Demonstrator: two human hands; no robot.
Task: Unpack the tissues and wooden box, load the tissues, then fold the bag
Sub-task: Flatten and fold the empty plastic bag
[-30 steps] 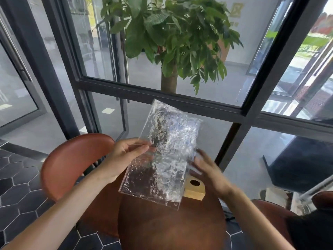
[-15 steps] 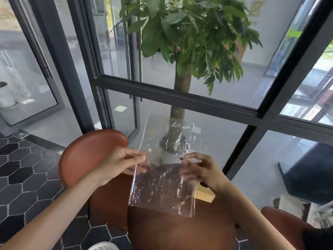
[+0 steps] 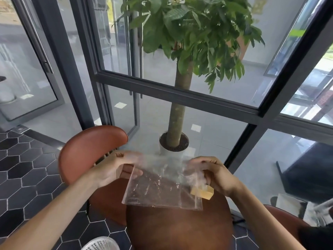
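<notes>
Two hands [image 3: 115, 170] [image 3: 216, 175], one bag [image 3: 158, 188], one box [image 3: 202, 193]

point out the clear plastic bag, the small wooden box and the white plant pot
clear plastic bag [image 3: 158, 188], head view, creased middle panel
small wooden box [image 3: 204, 193], head view, exposed corner
white plant pot [image 3: 163, 150], head view, left rim

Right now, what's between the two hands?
In the head view, only the clear plastic bag spans between the left hand and right hand, each pinching an upper corner. Through it shows the brown table.
</notes>
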